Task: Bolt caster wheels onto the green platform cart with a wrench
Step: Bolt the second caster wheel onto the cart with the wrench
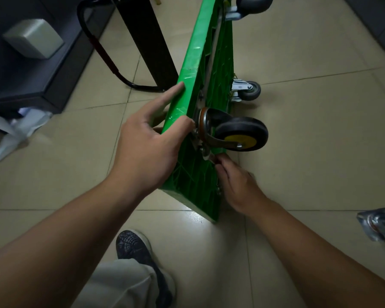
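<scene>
1. Green platform cart (188,70): glossy plastic, ribbed underside.
2. Caster wheel (241,133): matt black rubber tyre, yellow hub, shiny metal bracket.
3. Floor (309,152): smooth glazed tiles, slightly reflective.
4. Shoe (135,247): textured knit fabric.

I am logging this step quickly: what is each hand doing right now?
Left hand: grips the edge of the green cart.
Right hand: fingers curled on the wrench, by the wheel.

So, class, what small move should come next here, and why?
Probably swing the wrench a part turn with the right hand: its head sits at a plate bolt of the yellow-hubbed caster, while the left hand steadies the green cart on edge.
</scene>
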